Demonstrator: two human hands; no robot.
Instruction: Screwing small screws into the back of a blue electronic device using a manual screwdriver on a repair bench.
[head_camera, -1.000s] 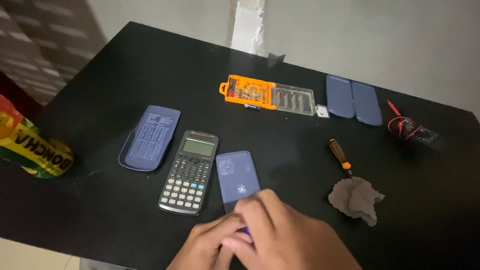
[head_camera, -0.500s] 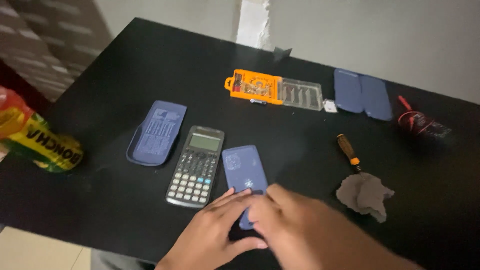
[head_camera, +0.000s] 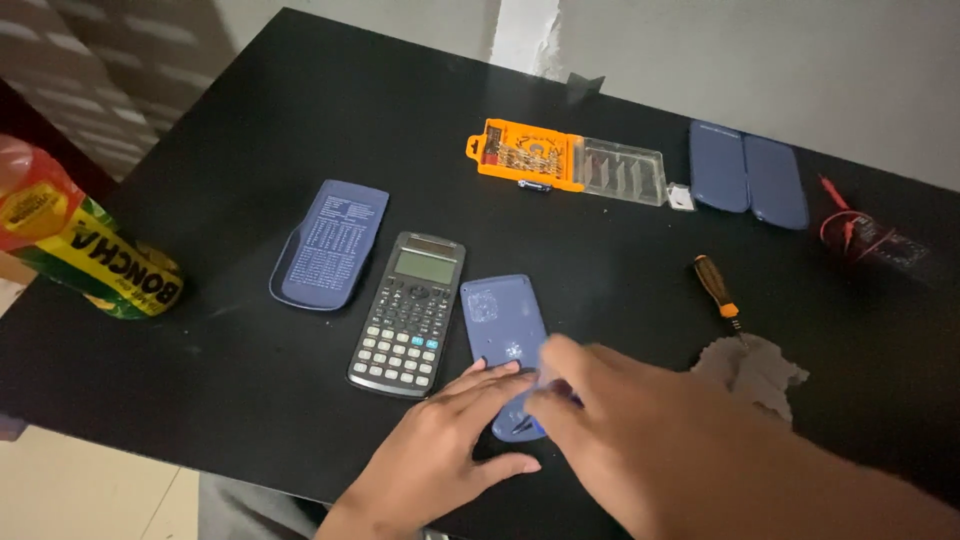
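Blue panel (head_camera: 502, 335) lies flat on the desk (head_camera: 200, 130) at 6 o'clock, just right of the calculator (head_camera: 410, 312), its near end covered by both hands. Left hand (head_camera: 440, 455) rests flat, fingers spread, fingertips on the panel's lower edge; it grips nothing. Right hand (head_camera: 640, 430) is motion-blurred over the panel's near right corner; whether it pinches anything cannot be told.

Change since a second ago: both hands have slid toward 12 o'clock, further onto the panel. The panel and calculator hold the same relation to each other. Judgement: work on the panel is under way.

Cloth (head_camera: 755, 372) lies at 3 o'clock, with a screwdriver (head_camera: 716, 286) just beyond it. Slide cover (head_camera: 330, 245) lies at 10 o'clock, beyond the calculator. Orange bit case (head_camera: 565, 162) sits at 12 o'clock; two blue covers (head_camera: 748, 180) at 1 o'clock.
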